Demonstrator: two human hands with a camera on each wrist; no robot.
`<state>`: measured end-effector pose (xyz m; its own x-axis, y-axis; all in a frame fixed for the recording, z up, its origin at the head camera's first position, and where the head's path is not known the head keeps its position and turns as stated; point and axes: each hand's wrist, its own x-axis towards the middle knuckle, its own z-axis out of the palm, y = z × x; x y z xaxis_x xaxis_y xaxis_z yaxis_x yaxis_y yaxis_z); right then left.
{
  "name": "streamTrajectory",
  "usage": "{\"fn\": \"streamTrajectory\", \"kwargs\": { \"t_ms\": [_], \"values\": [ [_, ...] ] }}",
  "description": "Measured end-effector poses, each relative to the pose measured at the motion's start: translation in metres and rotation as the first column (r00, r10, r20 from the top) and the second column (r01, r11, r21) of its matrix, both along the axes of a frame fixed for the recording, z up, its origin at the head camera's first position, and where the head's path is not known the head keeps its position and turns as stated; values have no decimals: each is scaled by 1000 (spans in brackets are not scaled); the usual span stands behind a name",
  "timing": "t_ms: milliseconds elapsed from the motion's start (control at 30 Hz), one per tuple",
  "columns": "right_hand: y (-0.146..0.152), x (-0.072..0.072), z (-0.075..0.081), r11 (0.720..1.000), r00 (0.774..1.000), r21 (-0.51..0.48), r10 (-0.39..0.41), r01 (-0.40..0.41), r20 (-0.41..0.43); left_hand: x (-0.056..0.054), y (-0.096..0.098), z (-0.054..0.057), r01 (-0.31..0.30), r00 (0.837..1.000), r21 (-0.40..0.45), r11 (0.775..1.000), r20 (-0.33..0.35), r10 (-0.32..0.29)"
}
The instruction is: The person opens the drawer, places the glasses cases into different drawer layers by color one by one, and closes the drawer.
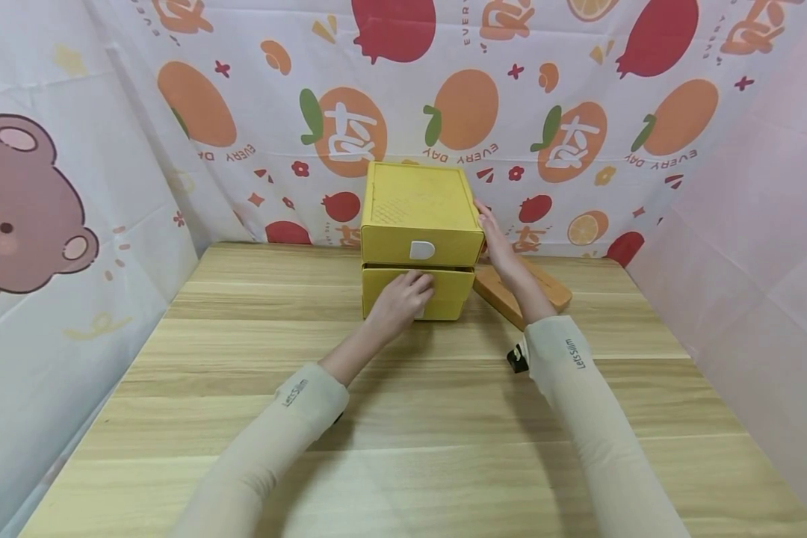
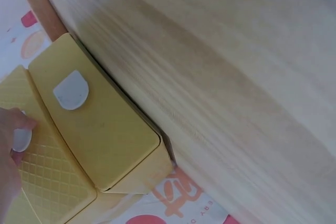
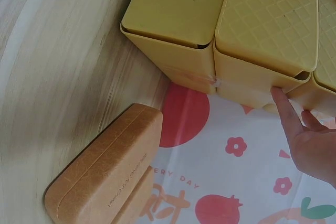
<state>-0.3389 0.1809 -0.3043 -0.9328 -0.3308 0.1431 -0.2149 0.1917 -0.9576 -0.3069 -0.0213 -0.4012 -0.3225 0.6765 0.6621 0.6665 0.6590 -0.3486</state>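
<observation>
A yellow drawer box (image 1: pixel 420 196) stands against the back cloth, its drawers fitted with white pull tabs. My left hand (image 1: pixel 400 299) is at the front of the box, curled at the middle drawer (image 3: pixel 268 24), which juts slightly out. In the left wrist view, the thumb and fingers of the left hand (image 2: pixel 8 150) pinch that drawer's white tab (image 2: pixel 22 139). Extended fingers of my right hand (image 1: pixel 501 239) rest against the box's right side. The right wrist view shows a fingertip of the right hand (image 3: pixel 310 148) touching the side wall near the middle drawer.
Right of the box, behind my right forearm, lies a brown leather-look case (image 1: pixel 551 288) with lettering on it. The wooden table (image 1: pixel 255 299) extends on both sides. Printed cloth (image 1: pixel 403 90) hangs directly behind the box, and more cloth walls the left and right.
</observation>
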Motion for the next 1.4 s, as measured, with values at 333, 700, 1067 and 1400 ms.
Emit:
{"fn": "streamTrajectory", "kwargs": {
  "t_ms": [333, 700, 1067, 1400],
  "values": [
    [0, 1, 0, 1000, 1000, 8, -3, 3, -8, -8, 0, 0, -34, 998, -15, 999, 47, 34],
    [-2, 0, 1, 1000, 1000, 22, -3, 4, -10, -11, -1, 0, 30, 1000, 52, 998, -8, -30],
    [-1, 0, 0, 1000, 1000, 5, 2, -2, -17, -8, -1, 3, -32, 998, 8, 999, 47, 32],
    [0, -1, 1, 1000, 1000, 4, -3, 3, -19, -8, -9, 29, 181, 984, 295, 938, -61, -170]
  ]
}}
